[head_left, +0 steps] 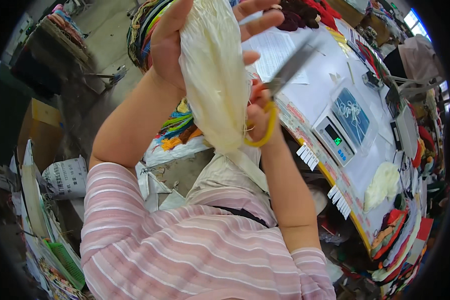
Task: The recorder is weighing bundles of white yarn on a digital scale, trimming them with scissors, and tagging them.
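A cream skein of yarn hangs long and loose in front of me, its lower end gathered near my lap. My left hand holds it up high; the palm shows on one side and several spread fingers stick out past the other. Beside the skein's right edge, my right hand is closed around scissors with yellow handles. Their blades point up and away to the right, smeared by motion. Whether any strand lies between the blades cannot be made out.
On the white table to the right are a digital scale, a blue tray with white cord, printed paper and another cream skein. Coloured yarn bundles hang at its edge. A cardboard box stands left.
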`<state>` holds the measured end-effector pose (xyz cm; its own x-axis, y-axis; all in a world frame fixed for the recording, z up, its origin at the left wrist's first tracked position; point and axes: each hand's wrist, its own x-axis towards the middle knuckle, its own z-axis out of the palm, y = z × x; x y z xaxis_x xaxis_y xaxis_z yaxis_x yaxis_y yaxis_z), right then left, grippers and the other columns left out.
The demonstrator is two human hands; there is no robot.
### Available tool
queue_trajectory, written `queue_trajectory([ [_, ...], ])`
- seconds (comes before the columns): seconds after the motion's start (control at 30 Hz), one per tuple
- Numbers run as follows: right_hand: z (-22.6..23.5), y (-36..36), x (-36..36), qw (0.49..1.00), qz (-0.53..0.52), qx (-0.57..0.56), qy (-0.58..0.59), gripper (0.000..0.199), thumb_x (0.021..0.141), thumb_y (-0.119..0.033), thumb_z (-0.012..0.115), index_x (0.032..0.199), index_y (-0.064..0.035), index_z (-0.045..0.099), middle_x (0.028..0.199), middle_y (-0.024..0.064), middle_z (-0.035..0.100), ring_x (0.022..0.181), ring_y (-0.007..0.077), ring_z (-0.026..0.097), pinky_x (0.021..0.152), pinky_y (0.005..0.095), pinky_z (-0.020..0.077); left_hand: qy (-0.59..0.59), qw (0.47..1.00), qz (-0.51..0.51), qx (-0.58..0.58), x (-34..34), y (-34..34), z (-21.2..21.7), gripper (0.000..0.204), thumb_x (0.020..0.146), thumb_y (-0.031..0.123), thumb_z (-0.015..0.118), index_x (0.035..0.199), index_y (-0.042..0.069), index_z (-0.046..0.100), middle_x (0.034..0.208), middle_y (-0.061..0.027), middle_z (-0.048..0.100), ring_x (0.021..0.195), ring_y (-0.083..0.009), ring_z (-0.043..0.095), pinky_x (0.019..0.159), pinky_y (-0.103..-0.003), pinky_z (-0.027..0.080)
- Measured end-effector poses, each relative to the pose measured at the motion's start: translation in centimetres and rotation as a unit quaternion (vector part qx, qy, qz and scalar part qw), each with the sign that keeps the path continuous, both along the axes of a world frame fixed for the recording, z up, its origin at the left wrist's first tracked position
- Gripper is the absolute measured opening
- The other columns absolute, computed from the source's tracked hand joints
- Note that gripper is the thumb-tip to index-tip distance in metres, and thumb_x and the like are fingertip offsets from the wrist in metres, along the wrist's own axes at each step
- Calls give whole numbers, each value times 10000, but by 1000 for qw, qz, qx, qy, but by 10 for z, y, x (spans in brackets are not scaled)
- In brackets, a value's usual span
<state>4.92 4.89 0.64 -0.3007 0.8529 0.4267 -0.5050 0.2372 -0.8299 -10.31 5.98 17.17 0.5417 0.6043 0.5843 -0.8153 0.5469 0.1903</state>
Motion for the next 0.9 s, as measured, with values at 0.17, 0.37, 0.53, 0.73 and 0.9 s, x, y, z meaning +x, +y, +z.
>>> queue_trajectory([
  [0.17, 23, -41, -40, 953, 257, -109, 120, 863, 738, -518, 700, 1347, -14, 356, 1199, 145, 550, 1041, 280, 589, 851, 427, 514, 167, 917, 342, -118, -3, 32, -7, 514, 926, 440, 469, 1206, 10, 496, 1112, -143, 578, 1121, -260, 528, 939, -432, 442],
  [0.37, 71, -43, -14, 976, 140, -128, 109, 727, 882, -537, 476, 1289, 60, 400, 1083, 253, 599, 792, 282, 659, 670, 364, 562, 438, 863, 196, -158, -59, 84, -142, 690, 916, 633, 252, 1089, 47, 573, 1040, -132, 636, 951, -277, 609, 865, -466, 468],
  [0.53, 126, -16, -36, 971, 76, -216, 73, 739, 903, -553, 397, 1294, 74, 406, 1211, 232, 554, 1068, 302, 583, 932, 405, 460, 520, 840, 99, -120, -40, 29, -251, 709, 880, 686, 312, 1210, 112, 567, 1155, -103, 590, 1027, -200, 554, 853, -368, 435],
  [0.73, 150, -18, -40, 979, 74, -177, 75, 643, 923, -490, 397, 1283, 43, 426, 1228, 178, 551, 1101, 274, 562, 956, 387, 435, 467, 717, 509, -96, -63, -20, -199, 466, 956, 419, 391, 1081, 35, 624, 1042, -89, 637, 972, -159, 590, 870, -317, 449],
  [0.9, 157, -18, -43, 969, 149, -136, 139, 509, 937, -434, 413, 1188, -1, 509, 1186, 126, 580, 1098, 237, 558, 978, 388, 401, 270, 906, 327, 0, -43, -42, -113, 743, 909, 629, 344, 1206, -26, 529, 1087, -151, 624, 953, -210, 610, 872, -342, 474],
])
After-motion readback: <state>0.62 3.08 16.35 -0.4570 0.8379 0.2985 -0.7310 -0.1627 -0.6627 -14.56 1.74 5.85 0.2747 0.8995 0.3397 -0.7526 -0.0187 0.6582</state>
